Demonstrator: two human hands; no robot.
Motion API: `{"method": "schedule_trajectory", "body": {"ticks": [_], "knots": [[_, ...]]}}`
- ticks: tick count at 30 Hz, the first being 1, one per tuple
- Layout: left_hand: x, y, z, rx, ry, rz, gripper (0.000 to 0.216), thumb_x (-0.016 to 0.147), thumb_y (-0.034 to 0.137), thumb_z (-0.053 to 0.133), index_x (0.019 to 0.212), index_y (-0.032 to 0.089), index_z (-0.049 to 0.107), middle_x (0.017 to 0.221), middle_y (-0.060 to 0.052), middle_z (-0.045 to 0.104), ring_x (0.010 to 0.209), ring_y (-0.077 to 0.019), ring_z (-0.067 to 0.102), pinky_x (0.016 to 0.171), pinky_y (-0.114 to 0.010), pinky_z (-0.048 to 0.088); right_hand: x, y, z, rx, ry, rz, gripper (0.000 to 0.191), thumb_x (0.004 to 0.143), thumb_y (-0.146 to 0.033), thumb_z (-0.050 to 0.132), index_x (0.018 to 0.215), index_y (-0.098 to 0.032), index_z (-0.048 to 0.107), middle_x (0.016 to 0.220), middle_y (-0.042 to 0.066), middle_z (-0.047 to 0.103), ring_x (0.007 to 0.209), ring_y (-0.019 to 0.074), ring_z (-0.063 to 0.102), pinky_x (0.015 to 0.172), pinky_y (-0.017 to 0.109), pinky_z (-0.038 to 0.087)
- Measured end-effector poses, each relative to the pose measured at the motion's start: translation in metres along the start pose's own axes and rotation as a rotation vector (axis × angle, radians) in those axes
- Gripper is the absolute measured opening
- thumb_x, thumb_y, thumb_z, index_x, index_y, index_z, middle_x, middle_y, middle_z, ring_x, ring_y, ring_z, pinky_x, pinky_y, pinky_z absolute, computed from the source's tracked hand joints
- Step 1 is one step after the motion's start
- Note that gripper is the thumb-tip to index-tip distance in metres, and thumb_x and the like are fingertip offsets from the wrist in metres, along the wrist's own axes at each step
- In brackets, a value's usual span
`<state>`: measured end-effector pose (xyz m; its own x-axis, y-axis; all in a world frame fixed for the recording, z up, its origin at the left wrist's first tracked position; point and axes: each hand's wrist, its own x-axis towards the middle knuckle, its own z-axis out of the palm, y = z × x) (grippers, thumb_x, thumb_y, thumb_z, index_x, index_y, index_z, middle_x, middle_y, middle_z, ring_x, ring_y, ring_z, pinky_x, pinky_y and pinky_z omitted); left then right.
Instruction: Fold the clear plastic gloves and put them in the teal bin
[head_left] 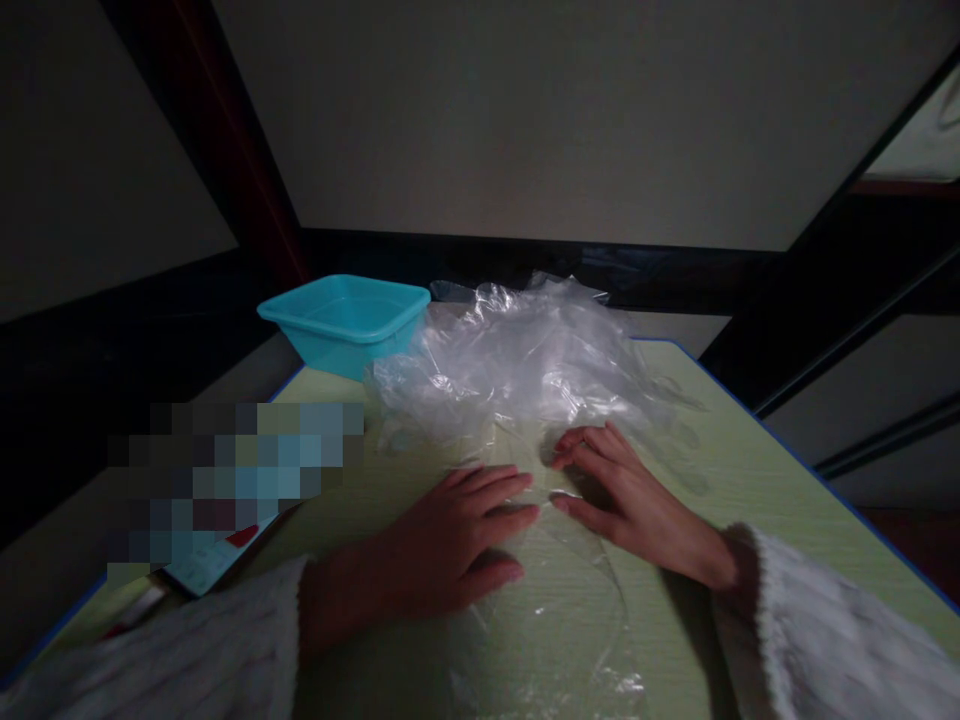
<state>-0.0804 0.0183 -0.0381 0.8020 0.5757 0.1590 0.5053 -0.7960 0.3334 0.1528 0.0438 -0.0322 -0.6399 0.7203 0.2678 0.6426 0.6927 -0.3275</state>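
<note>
A thin clear plastic bag (pixel 547 610) lies spread on the table in front of me. My left hand (pixel 469 535) rests on it from the left, palm down, with the fingers stretched out. From the right, my right hand (pixel 619 495) reaches over the same plastic, its fingers apart and slightly bent, the thumb near the left fingertips. Just beyond both hands sits a crumpled heap of clear plastic bags (pixel 532 345). Where one sheet of plastic ends and another begins is hard to make out.
A turquoise plastic basin (pixel 349 325) stands at the table's back left, touching or close to the heap. A phone-like device (pixel 206 560), partly blurred out, lies at the left. The pale green table (pixel 757 480) has a blue edge; panels rise behind it.
</note>
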Motion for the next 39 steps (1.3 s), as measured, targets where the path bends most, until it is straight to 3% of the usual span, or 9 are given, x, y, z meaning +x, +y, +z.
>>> {"method": "schedule_trajectory", "body": {"ticks": [17,26,32,39], "knots": [[-0.001,-0.001,-0.001,-0.118,0.071,-0.036,0.041,0.084,0.026,0.056,0.123,0.016,0.054,0.139,-0.014,0.043,0.130,-0.0258,0.035,0.106,-0.045,0.028,-0.002,0.001,0.000,-0.033,0.069,-0.005,0.019,0.082,-0.015,0.050,0.099,-0.022,0.053,0.107,0.008,0.057,0.106,0.0252,0.052,0.101,0.056,0.025],[0.005,-0.018,0.002,-0.546,0.481,-0.404,0.035,0.085,0.029,0.047,0.115,0.016,0.058,0.123,-0.010,0.060,0.116,-0.0223,0.053,0.100,-0.041,0.040,-0.002,0.002,0.001,-0.045,0.038,-0.025,0.022,0.082,-0.013,0.049,0.102,-0.022,0.051,0.108,0.008,0.057,0.107,0.0245,0.052,0.104,0.058,0.020],[0.009,-0.028,-0.001,-0.698,0.604,-0.517,0.035,0.083,0.035,0.049,0.108,0.015,0.062,0.118,-0.008,0.064,0.112,-0.0233,0.057,0.098,-0.041,0.042,-0.003,0.000,0.000,-0.043,0.061,-0.036,0.021,0.082,-0.014,0.048,0.101,-0.022,0.051,0.108,0.008,0.058,0.107,0.0246,0.053,0.104,0.058,0.021],[0.008,-0.031,-0.006,-0.704,0.684,-0.567,0.035,0.080,0.032,0.051,0.107,0.013,0.062,0.118,-0.009,0.063,0.112,-0.0233,0.056,0.099,-0.042,0.040,-0.004,0.000,0.001,-0.065,0.028,-0.043,0.019,0.084,-0.014,0.047,0.101,-0.021,0.050,0.109,0.009,0.056,0.110,0.0246,0.051,0.104,0.059,0.019]]}}
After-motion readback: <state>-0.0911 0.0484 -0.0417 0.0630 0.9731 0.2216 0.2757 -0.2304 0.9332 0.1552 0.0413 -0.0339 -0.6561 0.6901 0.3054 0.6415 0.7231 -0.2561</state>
